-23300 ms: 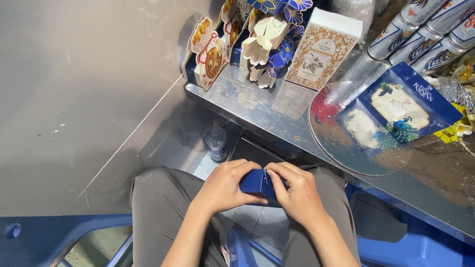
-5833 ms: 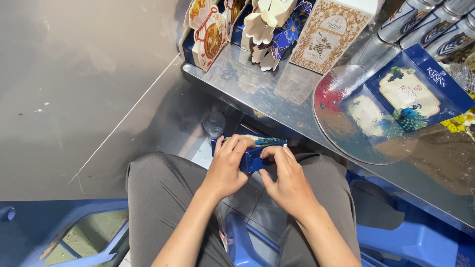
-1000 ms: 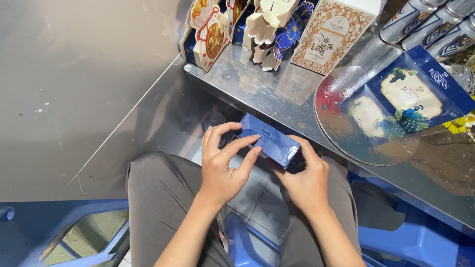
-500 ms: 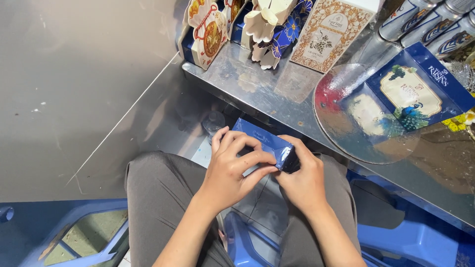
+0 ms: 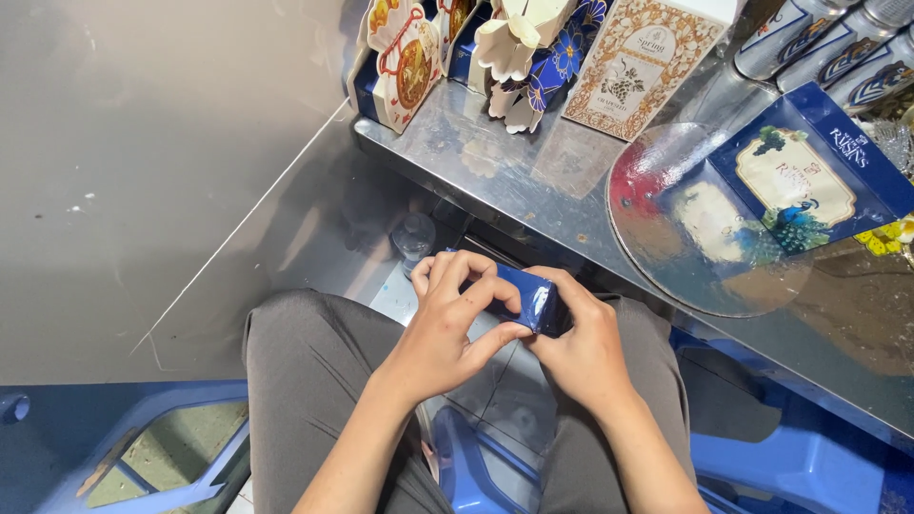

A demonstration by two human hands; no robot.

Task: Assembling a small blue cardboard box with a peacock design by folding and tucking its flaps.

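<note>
You sit with both hands above your lap, gripping a small glossy dark-blue foil packet [image 5: 526, 297]. Your left hand [image 5: 447, 328] wraps its fingers over the top; your right hand [image 5: 581, 347] clasps its right end. Just beyond, a shiny metal table [image 5: 533, 181] carries decorated cardboard gift boxes [image 5: 628, 62] and a round glass disc [image 5: 700, 228].

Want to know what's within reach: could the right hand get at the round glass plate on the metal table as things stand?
Probably yes: the round glass plate lies just beyond the right hand with nothing between, but that hand is busy holding the small blue box.
</note>
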